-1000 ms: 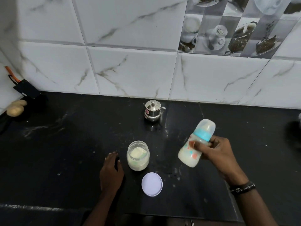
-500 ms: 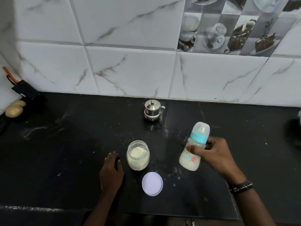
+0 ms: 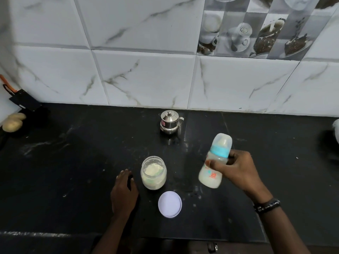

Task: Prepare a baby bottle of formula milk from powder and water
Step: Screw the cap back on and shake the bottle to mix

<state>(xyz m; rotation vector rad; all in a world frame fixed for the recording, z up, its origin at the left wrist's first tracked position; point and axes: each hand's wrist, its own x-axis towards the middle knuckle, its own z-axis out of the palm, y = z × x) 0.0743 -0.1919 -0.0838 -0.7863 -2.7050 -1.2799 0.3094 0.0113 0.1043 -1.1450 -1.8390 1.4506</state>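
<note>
On the black tabletop our left hand lies flat, fingers relaxed, just beside the open powder jar. Our right hand grips the capped baby bottle of milk, tilted above the tabletop. The white lid lies near the left fingers.

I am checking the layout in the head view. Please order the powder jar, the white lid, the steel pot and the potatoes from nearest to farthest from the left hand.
From the left hand:
1. Powder jar, just to its right.
2. White lid, on the counter to its right, nearer the person.
3. Steel pot, by the back wall.
4. Potatoes, at the far left edge.
</note>
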